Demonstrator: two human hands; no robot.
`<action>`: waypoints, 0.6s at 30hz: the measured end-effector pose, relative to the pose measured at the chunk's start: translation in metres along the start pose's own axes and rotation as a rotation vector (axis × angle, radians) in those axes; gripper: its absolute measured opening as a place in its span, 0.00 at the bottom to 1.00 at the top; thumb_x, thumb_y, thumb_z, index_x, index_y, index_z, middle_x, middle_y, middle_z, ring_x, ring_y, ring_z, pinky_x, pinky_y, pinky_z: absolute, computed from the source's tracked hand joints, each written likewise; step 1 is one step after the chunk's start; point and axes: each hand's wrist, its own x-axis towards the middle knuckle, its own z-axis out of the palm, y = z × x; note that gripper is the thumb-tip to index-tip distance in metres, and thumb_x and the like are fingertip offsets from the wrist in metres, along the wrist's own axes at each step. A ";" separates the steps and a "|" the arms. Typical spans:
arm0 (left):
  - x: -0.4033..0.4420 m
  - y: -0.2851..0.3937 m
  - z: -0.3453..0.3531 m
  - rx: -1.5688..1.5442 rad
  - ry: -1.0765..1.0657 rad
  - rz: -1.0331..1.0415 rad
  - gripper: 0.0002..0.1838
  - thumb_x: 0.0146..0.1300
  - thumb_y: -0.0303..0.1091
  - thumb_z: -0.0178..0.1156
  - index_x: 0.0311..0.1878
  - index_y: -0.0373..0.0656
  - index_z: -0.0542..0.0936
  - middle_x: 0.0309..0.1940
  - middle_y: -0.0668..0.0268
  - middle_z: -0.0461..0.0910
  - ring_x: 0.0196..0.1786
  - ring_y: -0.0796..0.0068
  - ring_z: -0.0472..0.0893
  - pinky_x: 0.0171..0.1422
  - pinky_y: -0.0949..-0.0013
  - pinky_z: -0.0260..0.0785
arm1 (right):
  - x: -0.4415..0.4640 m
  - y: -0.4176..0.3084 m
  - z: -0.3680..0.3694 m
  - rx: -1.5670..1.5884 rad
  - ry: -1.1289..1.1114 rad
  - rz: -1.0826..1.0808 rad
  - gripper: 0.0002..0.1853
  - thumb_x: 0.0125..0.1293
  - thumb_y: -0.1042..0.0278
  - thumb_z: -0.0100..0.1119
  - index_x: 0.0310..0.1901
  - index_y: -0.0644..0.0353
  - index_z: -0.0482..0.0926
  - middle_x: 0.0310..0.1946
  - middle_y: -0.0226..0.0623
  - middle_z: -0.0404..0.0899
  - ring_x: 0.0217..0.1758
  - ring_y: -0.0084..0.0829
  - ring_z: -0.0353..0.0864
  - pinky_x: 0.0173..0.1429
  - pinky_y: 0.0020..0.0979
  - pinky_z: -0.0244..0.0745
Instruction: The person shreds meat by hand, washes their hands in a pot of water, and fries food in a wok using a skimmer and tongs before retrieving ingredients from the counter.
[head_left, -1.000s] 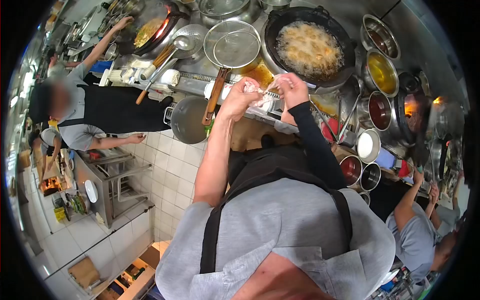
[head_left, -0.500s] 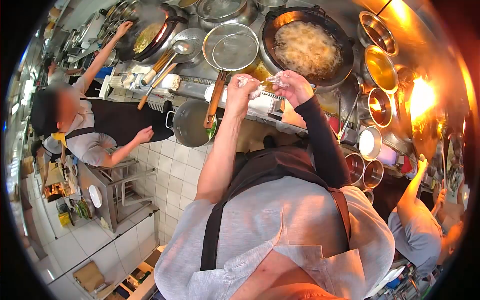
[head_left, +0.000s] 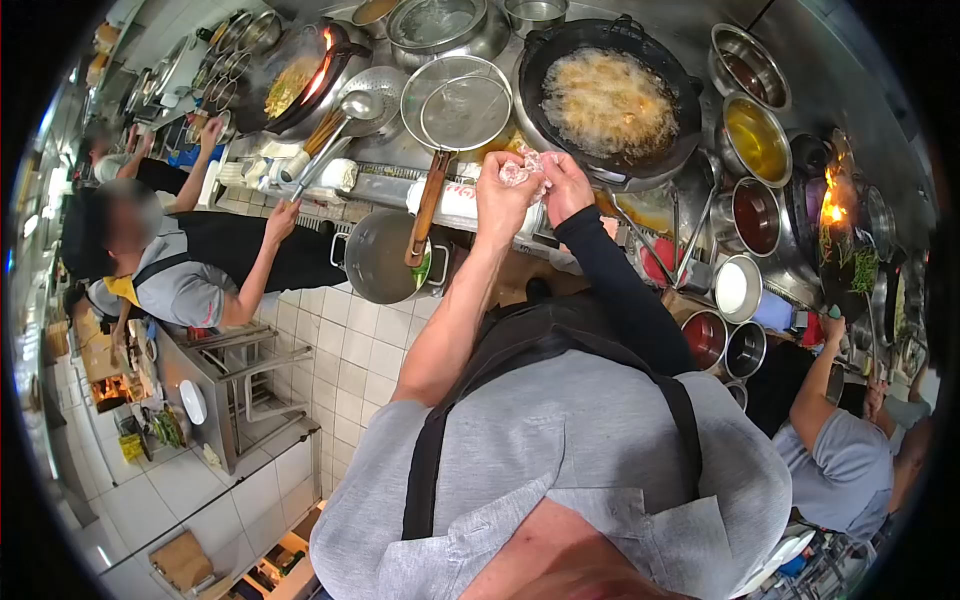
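My left hand (head_left: 500, 200) is closed around a soft, pinkish-white lump of food (head_left: 516, 174), which looks like flour-coated raw meat. My right hand (head_left: 567, 190) is up against it, its fingers pinched on the lump's right side. Both hands are just in front of a black wok (head_left: 690, 110) of bubbling oil with golden frying pieces (head_left: 610, 100) in it. A round wire strainer (head_left: 458, 100) with a wooden handle (head_left: 428, 210) lies left of my hands.
Metal bowls of yellow oil (head_left: 755, 140) and dark sauce (head_left: 755, 215) line the right. A deep pot (head_left: 380, 260) stands lower left. Co-workers stand left (head_left: 190, 270) and right (head_left: 835, 450), beside a flaming wok (head_left: 850, 265) on the right and another (head_left: 300, 90) on the left.
My hands have come together; the right, which pinched a separate pale piece, now meets the lump. The right-hand flame has shrunk. The co-worker on the left now grasps a ladle handle.
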 end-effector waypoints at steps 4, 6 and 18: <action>0.000 0.003 -0.004 -0.177 -0.021 -0.151 0.16 0.54 0.21 0.69 0.42 0.41 0.73 0.34 0.65 0.80 0.33 0.79 0.80 0.32 0.76 0.73 | 0.002 -0.002 -0.017 -0.586 0.004 -0.201 0.11 0.76 0.71 0.51 0.53 0.65 0.76 0.49 0.38 0.82 0.48 0.26 0.82 0.55 0.29 0.77; -0.001 0.010 -0.005 -0.275 -0.013 -0.212 0.15 0.55 0.21 0.69 0.41 0.42 0.73 0.34 0.64 0.81 0.32 0.79 0.81 0.30 0.77 0.72 | 0.005 -0.003 -0.021 -0.728 -0.055 -0.310 0.11 0.75 0.71 0.52 0.54 0.64 0.77 0.48 0.36 0.82 0.47 0.24 0.82 0.54 0.27 0.78; 0.007 0.019 -0.024 -0.069 -0.177 -0.077 0.12 0.58 0.20 0.65 0.40 0.40 0.72 0.36 0.62 0.83 0.36 0.76 0.83 0.39 0.73 0.76 | -0.012 -0.052 -0.008 -0.748 -0.459 0.007 0.19 0.73 0.74 0.54 0.63 0.66 0.71 0.53 0.37 0.78 0.56 0.26 0.80 0.61 0.33 0.79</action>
